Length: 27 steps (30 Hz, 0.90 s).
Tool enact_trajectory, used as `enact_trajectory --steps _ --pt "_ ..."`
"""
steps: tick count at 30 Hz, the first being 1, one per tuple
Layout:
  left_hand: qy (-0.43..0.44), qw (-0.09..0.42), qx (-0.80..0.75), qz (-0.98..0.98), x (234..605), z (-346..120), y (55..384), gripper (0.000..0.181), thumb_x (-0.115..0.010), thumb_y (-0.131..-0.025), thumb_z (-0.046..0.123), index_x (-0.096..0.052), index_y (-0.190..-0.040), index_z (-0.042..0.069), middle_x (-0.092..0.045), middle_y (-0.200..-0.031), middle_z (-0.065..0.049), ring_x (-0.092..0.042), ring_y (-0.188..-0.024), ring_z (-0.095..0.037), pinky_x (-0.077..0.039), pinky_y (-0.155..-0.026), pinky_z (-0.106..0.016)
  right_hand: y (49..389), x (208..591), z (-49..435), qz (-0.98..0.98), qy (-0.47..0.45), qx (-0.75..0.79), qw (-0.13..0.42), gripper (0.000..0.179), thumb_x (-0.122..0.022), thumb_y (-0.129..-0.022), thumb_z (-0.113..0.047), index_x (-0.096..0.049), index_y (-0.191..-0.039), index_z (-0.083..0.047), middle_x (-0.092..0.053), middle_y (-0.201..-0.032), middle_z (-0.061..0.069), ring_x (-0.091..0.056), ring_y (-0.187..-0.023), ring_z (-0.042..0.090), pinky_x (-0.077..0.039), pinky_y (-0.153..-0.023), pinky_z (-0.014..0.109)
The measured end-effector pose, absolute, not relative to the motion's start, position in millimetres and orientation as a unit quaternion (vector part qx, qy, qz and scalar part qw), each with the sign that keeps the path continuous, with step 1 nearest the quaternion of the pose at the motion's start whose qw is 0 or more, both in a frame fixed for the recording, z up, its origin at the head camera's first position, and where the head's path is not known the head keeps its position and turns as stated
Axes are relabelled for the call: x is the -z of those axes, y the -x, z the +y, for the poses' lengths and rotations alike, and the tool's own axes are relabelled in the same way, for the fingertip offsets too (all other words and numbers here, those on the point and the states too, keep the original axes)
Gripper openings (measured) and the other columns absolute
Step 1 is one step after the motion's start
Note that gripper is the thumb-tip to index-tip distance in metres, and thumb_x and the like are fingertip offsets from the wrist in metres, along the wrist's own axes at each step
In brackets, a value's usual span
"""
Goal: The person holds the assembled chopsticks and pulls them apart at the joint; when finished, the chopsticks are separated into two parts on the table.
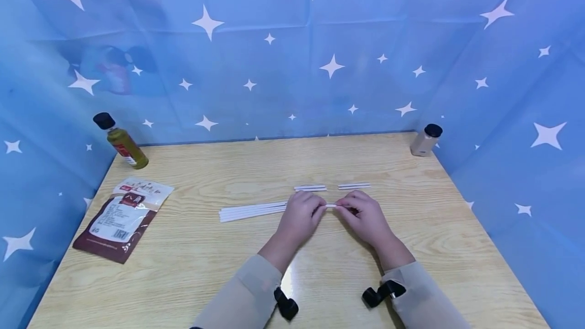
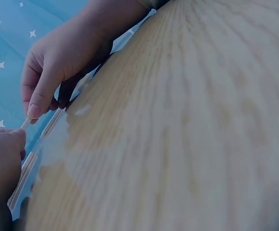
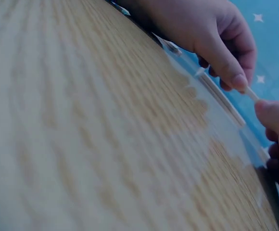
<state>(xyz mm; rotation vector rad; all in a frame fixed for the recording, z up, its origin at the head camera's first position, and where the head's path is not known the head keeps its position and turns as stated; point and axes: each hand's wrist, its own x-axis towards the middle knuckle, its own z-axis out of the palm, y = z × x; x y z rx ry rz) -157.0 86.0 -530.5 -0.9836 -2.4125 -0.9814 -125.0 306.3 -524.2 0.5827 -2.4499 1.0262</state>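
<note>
In the head view, both hands meet over the middle of the table around a thin white stick. My left hand pinches one end of it between thumb and finger, and my right hand pinches the other. Only a short length of the stick shows between the fingertips in the left wrist view. The right wrist view has the same short piece of stick, with thumbs on both ends. Beside the left hand lie several longer white sticks, their right ends hidden behind it.
Just beyond the hands lie two small groups of short white sticks, a left group and a right group. A brown and white packet lies at left. An oil bottle stands back left, and a black-capped jar back right.
</note>
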Motion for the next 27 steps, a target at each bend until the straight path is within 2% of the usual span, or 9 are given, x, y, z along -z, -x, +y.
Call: enact_trajectory --steps 4,8,13,17,20,24,27 --pt "0.336 0.169 0.362 -0.853 529.9 87.4 156.8 0.005 -0.076 -0.098 0.016 -0.078 -0.099 0.012 -0.076 -0.1 0.001 -0.068 -0.102 -0.022 -0.052 -0.096 -0.043 125.3 523.0 309.7 -0.884 -0.206 -0.368 0.203 0.005 -0.085 -0.091 -0.006 -0.083 -0.095 -0.007 -0.07 -0.092 -0.005 -0.059 -0.08 0.01 -0.045 -0.072 0.013" --pt "0.322 0.176 0.371 -0.853 530.9 89.4 155.8 0.007 -0.075 -0.099 0.017 -0.078 -0.097 0.01 -0.076 -0.098 0.001 -0.068 -0.1 -0.022 -0.052 -0.1 -0.043 125.1 524.3 315.6 -0.882 -0.185 -0.38 0.208 0.009 -0.085 -0.09 -0.003 -0.084 -0.095 -0.01 -0.071 -0.093 -0.005 -0.062 -0.08 0.01 -0.047 -0.072 0.014" --pt "0.321 0.185 0.373 -0.851 534.2 91.1 154.6 0.006 -0.076 -0.098 0.017 -0.078 -0.097 0.012 -0.076 -0.097 0.002 -0.067 -0.097 -0.021 -0.053 -0.095 -0.043 123.5 527.8 318.9 -0.88 -0.167 -0.391 0.21 0.012 -0.085 -0.09 -0.001 -0.084 -0.096 -0.012 -0.072 -0.093 -0.005 -0.065 -0.081 0.011 -0.049 -0.073 0.014" --pt "0.311 0.2 0.375 -0.85 535.6 90.7 156.2 0.005 -0.077 -0.097 0.017 -0.078 -0.096 0.013 -0.076 -0.096 0.002 -0.068 -0.096 -0.02 -0.052 -0.102 -0.048 125.0 528.4 318.3 -0.887 -0.162 -0.365 0.23 0.011 -0.084 -0.091 -0.002 -0.084 -0.099 -0.01 -0.073 -0.095 -0.002 -0.065 -0.083 0.013 -0.05 -0.073 0.018" --pt "0.301 0.222 0.36 -0.855 534.5 89.2 158.1 0.005 -0.079 -0.096 0.019 -0.08 -0.095 0.014 -0.076 -0.096 0.003 -0.068 -0.094 -0.021 -0.053 -0.097 -0.049 128.6 526.5 317.5 -0.897 -0.157 -0.331 0.248 0.011 -0.084 -0.091 -0.003 -0.084 -0.1 -0.009 -0.073 -0.096 0.0 -0.062 -0.088 0.017 -0.048 -0.076 0.026" --pt "0.27 0.25 0.32 -0.873 532.5 87.2 160.8 0.006 -0.082 -0.093 0.025 -0.082 -0.093 0.019 -0.076 -0.094 0.006 -0.066 -0.089 -0.019 -0.048 -0.08 -0.043 134.2 523.2 318.4 -0.908 -0.155 -0.285 0.265 0.011 -0.088 -0.088 -0.005 -0.084 -0.098 -0.009 -0.073 -0.095 0.005 -0.06 -0.094 0.027 -0.046 -0.083 0.041" --pt "0.254 0.251 0.298 -0.885 531.0 91.0 163.5 0.007 -0.084 -0.094 0.029 -0.084 -0.093 0.021 -0.077 -0.094 0.008 -0.065 -0.088 -0.017 -0.047 -0.079 -0.042 136.4 522.9 323.4 -0.913 -0.145 -0.265 0.276 0.013 -0.09 -0.085 -0.007 -0.085 -0.097 -0.01 -0.073 -0.096 0.009 -0.06 -0.097 0.033 -0.045 -0.088 0.049"
